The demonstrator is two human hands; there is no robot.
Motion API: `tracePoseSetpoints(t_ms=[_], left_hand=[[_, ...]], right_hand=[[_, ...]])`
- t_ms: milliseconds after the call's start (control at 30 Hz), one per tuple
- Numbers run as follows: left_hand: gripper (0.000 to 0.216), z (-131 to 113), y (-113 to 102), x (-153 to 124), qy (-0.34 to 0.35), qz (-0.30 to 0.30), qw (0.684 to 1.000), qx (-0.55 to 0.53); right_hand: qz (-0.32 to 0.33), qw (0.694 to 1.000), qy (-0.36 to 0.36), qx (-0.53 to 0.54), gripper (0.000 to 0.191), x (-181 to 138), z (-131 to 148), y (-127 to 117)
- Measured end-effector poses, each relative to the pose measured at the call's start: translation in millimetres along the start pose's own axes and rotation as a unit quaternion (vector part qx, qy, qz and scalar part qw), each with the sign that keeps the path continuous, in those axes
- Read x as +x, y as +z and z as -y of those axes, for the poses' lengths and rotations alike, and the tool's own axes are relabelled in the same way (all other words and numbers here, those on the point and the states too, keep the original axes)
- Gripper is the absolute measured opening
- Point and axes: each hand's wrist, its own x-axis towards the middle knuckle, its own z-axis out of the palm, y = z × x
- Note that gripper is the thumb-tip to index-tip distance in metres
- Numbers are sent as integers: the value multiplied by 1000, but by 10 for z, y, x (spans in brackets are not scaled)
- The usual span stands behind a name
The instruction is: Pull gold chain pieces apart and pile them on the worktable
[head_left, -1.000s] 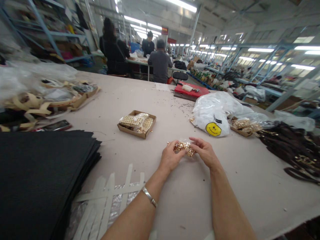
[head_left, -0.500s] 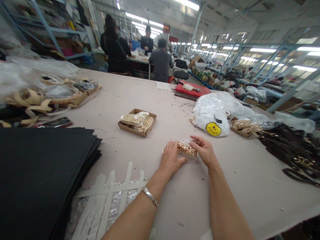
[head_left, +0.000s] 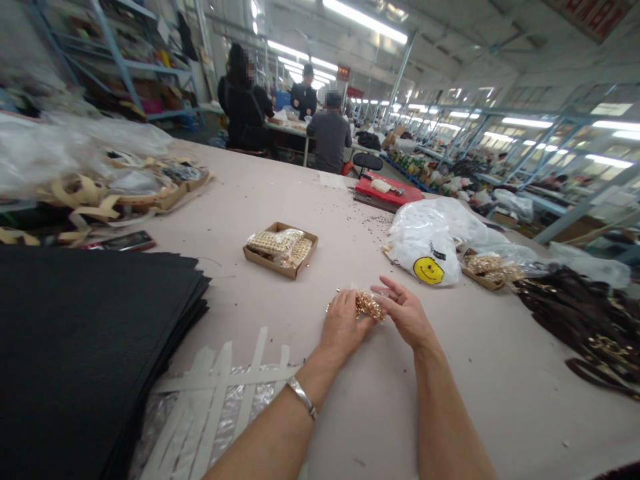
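The left hand (head_left: 343,327) is grasping a heap of shiny gold pieces (head_left: 369,306) just right of centre.
The right hand (head_left: 407,313) is curving loosely at the heap's right end; whether it is pinching anything, I cannot tell. A shallow cardboard box (head_left: 271,265) is holding bagged gold items (head_left: 290,245) above left, a crinkled, translucent white bag (head_left: 423,230) is bulging above right, and dark brown straps (head_left: 570,320) are tangling at the right edge. Stacked, flat black sheets (head_left: 90,347) are filling the lower left, beside pale tape strips (head_left: 221,378) crossing clear plastic (head_left: 234,403).
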Motion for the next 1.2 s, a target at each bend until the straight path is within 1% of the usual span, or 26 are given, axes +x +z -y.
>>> tracePoseSetpoints(t_ms=[67,100,133,200,267,333,500,667,800,1000,1200], left_hand=[[34,-4,0,3,-2,-5,1000,-5],[34,-1,4,4,-3,-7,1000,-8],[35,5,11,5,-4,-9,1000,-10],[42,24,29,3,-7,-11,1000,-15],[52,45,44,-4,-11,-12,1000,-20],[55,60,52,-9,-15,-12,1000,-23],[52,70,67,-4,-21,-11,999,-21],[55,71,74,0,-19,-4,1000,-16],[51,49,45,-3,-19,-2,1000,-11],[51,58,41,2,-7,-3,1000,-6],[54,104,80,12,2,-16,1000,-3]], right_hand=[[27,1000,11,-5,55,-8,0,-39],[28,999,10,-14,47,-9,-2,-56],[21,999,4,-26,41,-8,-5,-70],[-5,999,-12,-47,34,0,-17,-85],[-30,997,-27,-62,35,12,-29,-87],[-51,995,-40,-70,37,18,-33,-82],[-86,989,-75,-91,39,4,14,-60],[-99,985,-91,-109,39,-21,59,-61],[-124,981,-103,-104,38,-29,89,-93],[-146,983,-98,-62,36,-31,111,-133],[-167,983,-52,60,42,25,94,-206]])
